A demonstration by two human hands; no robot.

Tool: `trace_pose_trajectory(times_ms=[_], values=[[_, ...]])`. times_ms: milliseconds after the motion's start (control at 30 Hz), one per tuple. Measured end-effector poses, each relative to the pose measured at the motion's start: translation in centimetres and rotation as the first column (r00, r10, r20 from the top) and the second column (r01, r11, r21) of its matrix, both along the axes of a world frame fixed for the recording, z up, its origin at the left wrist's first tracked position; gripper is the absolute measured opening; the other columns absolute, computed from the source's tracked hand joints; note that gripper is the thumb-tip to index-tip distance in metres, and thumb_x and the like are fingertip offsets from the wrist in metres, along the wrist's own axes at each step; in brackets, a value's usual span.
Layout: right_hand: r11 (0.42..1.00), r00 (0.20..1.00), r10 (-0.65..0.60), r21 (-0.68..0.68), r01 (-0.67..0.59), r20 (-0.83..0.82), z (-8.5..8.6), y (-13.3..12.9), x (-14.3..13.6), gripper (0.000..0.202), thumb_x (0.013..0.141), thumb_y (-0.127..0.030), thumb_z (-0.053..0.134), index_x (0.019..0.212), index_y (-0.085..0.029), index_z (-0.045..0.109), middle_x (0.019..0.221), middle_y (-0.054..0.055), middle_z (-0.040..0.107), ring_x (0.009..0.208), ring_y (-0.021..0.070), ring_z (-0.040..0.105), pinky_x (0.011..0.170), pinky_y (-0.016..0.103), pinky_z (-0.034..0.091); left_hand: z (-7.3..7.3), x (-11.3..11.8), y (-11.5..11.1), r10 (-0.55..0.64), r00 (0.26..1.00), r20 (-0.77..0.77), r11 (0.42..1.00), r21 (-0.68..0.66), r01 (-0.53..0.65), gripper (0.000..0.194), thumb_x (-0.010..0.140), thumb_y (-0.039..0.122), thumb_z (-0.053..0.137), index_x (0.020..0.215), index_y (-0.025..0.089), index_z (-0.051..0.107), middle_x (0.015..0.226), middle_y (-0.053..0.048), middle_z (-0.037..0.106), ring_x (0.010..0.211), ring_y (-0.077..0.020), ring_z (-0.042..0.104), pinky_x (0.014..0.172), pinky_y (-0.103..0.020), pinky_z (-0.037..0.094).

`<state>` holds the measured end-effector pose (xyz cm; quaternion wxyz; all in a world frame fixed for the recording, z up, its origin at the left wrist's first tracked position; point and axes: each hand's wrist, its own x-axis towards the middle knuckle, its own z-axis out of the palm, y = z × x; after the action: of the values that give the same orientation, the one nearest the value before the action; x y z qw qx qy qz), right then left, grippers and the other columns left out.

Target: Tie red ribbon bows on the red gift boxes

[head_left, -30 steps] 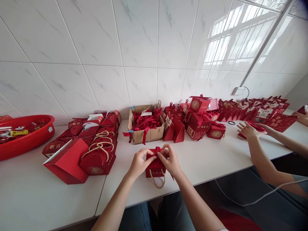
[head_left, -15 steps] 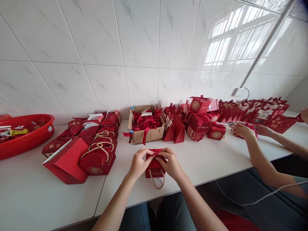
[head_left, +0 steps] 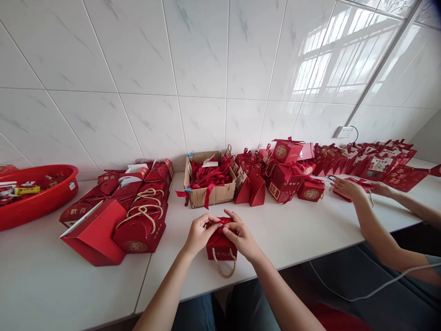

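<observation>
A small red gift box (head_left: 222, 252) stands on the white table near its front edge, with a beige rope handle (head_left: 224, 274) hanging down its near side. Both hands meet over the top of the box. My left hand (head_left: 202, 231) pinches the red ribbon (head_left: 223, 222) from the left. From the right, my right hand (head_left: 241, 234) pinches the same ribbon, its upper fingers raised. The hands partly hide the ribbon and the box's top.
Behind the box is a cardboard box (head_left: 213, 195) of red ribbons. Red boxes (head_left: 138, 239) and a red basin (head_left: 44, 202) lie left. Finished-looking boxes (head_left: 284, 181) line the wall at right, where another person's hands (head_left: 351, 189) touch a red box.
My right hand's fingers have spread and lifted a little over the ribbon. The red box has shifted slightly toward me. At right, the other person's hands and box have moved slightly.
</observation>
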<state>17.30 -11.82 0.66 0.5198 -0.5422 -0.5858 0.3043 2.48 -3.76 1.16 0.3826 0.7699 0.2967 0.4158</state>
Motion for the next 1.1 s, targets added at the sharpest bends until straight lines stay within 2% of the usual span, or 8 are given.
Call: trace_pose_trajectory(times_ms=[67, 233, 433, 567, 633, 733, 867, 1100], values=[[0.999, 0.998, -0.034, -0.019, 0.033, -0.058, -0.1, -0.1, -0.4, 0.034, 0.085, -0.049, 0.056, 0.077, -0.019, 0.071, 0.141, 0.012, 0.046, 0.139, 0.0289, 0.026, 0.112, 0.048, 0.021, 0.1, -0.2, -0.1, 0.011, 1.000, 0.001, 1.000, -0.013, -0.011, 0.012, 0.083, 0.029, 0.061, 0.082, 0.017, 0.059, 0.079, -0.003, 0.066, 0.074, -0.0160, 0.064, 0.068, -0.027, 0.052], [0.994, 0.982, -0.104, -0.035, 0.100, -0.158, -0.5, -0.2, -1.3, 0.035, 0.082, -0.051, 0.058, 0.076, -0.018, 0.071, 0.138, 0.013, 0.047, 0.133, 0.0305, 0.035, 0.109, 0.048, 0.026, 0.4, -1.4, -1.4, -0.023, 0.999, -0.048, 1.000, 0.001, 0.024, 0.012, 0.085, 0.030, 0.059, 0.089, 0.019, 0.062, 0.088, -0.004, 0.065, 0.084, -0.0170, 0.061, 0.079, -0.029, 0.049], [0.987, 0.982, -0.161, -0.023, 0.159, -0.095, -0.4, -0.9, -1.9, 0.034, 0.086, -0.046, 0.053, 0.078, -0.019, 0.072, 0.130, 0.012, 0.055, 0.125, 0.0275, 0.046, 0.105, 0.045, 0.034, -0.2, -2.1, -1.7, -0.032, 0.997, -0.075, 0.999, 0.014, 0.033, 0.009, 0.085, 0.026, 0.059, 0.084, 0.019, 0.065, 0.090, -0.005, 0.064, 0.093, -0.0197, 0.060, 0.088, -0.033, 0.047], [0.981, 0.981, -0.191, -0.018, 0.191, -0.026, -0.5, -1.4, -1.1, 0.035, 0.091, -0.041, 0.043, 0.092, -0.017, 0.068, 0.121, 0.013, 0.061, 0.101, 0.0218, 0.060, 0.079, 0.034, 0.051, 0.4, -2.5, -1.3, -0.092, 0.988, -0.121, 0.996, -0.018, 0.090, 0.009, 0.086, 0.024, 0.056, 0.082, 0.019, 0.062, 0.089, -0.004, 0.065, 0.090, -0.0183, 0.061, 0.085, -0.031, 0.048], [0.982, 0.982, -0.186, -0.018, 0.186, 0.014, -0.5, -1.5, -0.5, 0.031, 0.090, -0.036, 0.045, 0.104, -0.017, 0.064, 0.117, 0.013, 0.063, 0.084, 0.0190, 0.063, 0.064, 0.030, 0.051, 1.1, -2.8, -1.2, -0.145, 0.976, -0.160, 0.989, -0.035, 0.142, 0.008, 0.086, 0.021, 0.055, 0.084, 0.019, 0.062, 0.090, -0.004, 0.065, 0.090, -0.0173, 0.062, 0.085, -0.030, 0.048], [0.988, 0.982, -0.151, -0.005, 0.153, 0.114, -0.3, -1.5, 0.3, 0.026, 0.085, -0.026, 0.050, 0.106, -0.018, 0.064, 0.101, 0.009, 0.068, 0.080, 0.0186, 0.061, 0.066, 0.031, 0.048, 2.2, -3.1, -1.2, -0.212, 0.952, -0.219, 0.977, -0.044, 0.208, 0.007, 0.084, 0.017, 0.056, 0.084, 0.020, 0.062, 0.092, -0.002, 0.064, 0.092, -0.0168, 0.061, 0.087, -0.029, 0.047], [0.991, 0.960, -0.136, 0.015, 0.136, 0.245, 0.8, -1.4, 1.0, 0.016, 0.082, -0.020, 0.053, 0.087, -0.019, 0.069, 0.088, 0.007, 0.068, 0.085, 0.0201, 0.058, 0.077, 0.033, 0.046, 3.0, -3.1, -1.2, -0.239, 0.929, -0.282, 0.970, -0.031, 0.240, 0.009, 0.083, 0.016, 0.054, 0.085, 0.021, 0.061, 0.094, -0.002, 0.063, 0.095, -0.0172, 0.059, 0.091, -0.030, 0.045], [0.996, 0.910, 0.037, -0.091, 0.000, 0.414, 4.3, -2.9, 2.7, 0.017, 0.080, -0.028, 0.062, 0.096, -0.024, 0.066, 0.071, -0.001, 0.068, 0.057, 0.0128, 0.053, 0.056, 0.025, 0.038, 3.6, -3.2, -1.2, -0.230, 0.902, -0.365, 0.968, 0.013, 0.252, 0.011, 0.085, 0.016, 0.050, 0.083, 0.022, 0.058, 0.096, -0.002, 0.061, 0.096, -0.0183, 0.057, 0.089, -0.031, 0.044]])
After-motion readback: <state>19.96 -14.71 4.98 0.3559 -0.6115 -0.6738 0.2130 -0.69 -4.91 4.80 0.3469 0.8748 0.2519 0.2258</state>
